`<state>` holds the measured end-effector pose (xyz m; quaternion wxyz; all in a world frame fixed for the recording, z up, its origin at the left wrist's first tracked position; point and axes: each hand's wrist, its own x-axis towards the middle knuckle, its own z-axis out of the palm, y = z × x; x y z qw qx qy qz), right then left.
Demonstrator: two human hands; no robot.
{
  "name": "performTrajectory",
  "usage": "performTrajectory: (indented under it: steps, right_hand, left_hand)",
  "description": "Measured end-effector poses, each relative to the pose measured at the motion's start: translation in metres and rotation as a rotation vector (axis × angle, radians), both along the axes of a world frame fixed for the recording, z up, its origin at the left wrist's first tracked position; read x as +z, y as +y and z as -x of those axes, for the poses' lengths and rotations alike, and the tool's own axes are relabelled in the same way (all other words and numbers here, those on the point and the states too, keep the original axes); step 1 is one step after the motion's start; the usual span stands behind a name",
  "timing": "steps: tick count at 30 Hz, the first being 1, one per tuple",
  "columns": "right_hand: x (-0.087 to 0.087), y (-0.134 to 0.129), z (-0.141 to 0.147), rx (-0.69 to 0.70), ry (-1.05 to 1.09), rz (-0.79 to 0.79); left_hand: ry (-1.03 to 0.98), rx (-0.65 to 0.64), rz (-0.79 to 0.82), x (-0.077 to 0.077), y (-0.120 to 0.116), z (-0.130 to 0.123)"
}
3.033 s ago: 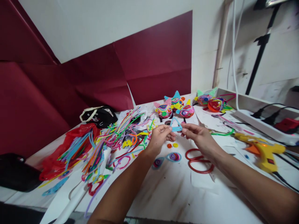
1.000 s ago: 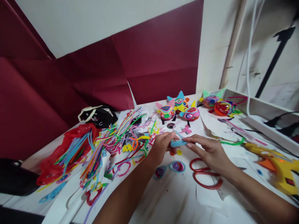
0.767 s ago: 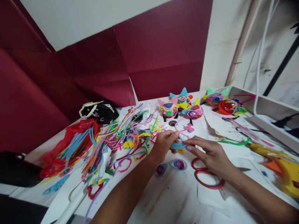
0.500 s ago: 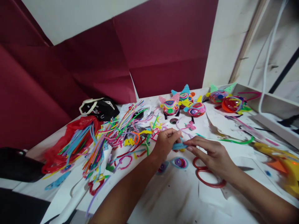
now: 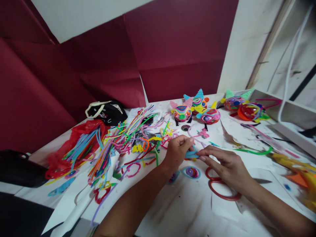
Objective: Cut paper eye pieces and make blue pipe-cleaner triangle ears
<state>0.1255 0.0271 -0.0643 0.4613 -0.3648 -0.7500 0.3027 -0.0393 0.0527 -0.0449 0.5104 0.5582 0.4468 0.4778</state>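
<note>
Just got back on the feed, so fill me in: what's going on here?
A person pinches a blue strip between the fingertips of the left hand and right hand, above a white table. The scissors lie on the table, partly hidden by the right hand. An eye-shaped piece lies nearby, pipe cleaners are heaped to the left, and decorated figures stand toward the back.

Craft workspace: bundled pipe cleaners (image 5: 103, 164), scissors (image 5: 217, 180), glue gun (image 5: 296, 166).
</note>
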Motion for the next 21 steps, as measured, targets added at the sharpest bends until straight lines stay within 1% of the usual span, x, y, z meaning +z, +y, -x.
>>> performTrajectory:
  steps: [4,6,11,15,21]
  right_hand:
    - [0.0000,0.0000,0.0001,-0.073,0.001,-0.012]
    - [-0.0006,0.0008,-0.0003,-0.086,-0.003,-0.022]
    - [-0.0026,0.0031,-0.0018,-0.078,-0.024,-0.049]
    - [-0.0040,0.0024,-0.0023,-0.044,-0.044,-0.069]
    - [-0.0045,0.0011,-0.0023,-0.001,-0.047,-0.039]
  left_hand:
    - [-0.006,-0.016,-0.007,0.0009,0.0002,0.0009]
    - [-0.010,-0.012,0.000,0.0007,0.0008,0.0014]
    - [-0.002,-0.032,0.027,-0.0005,0.0018,0.0004]
    - [-0.002,-0.045,0.032,-0.0010,0.0012,-0.0004]
    - [0.016,-0.044,0.027,-0.0027,-0.0007,-0.0010]
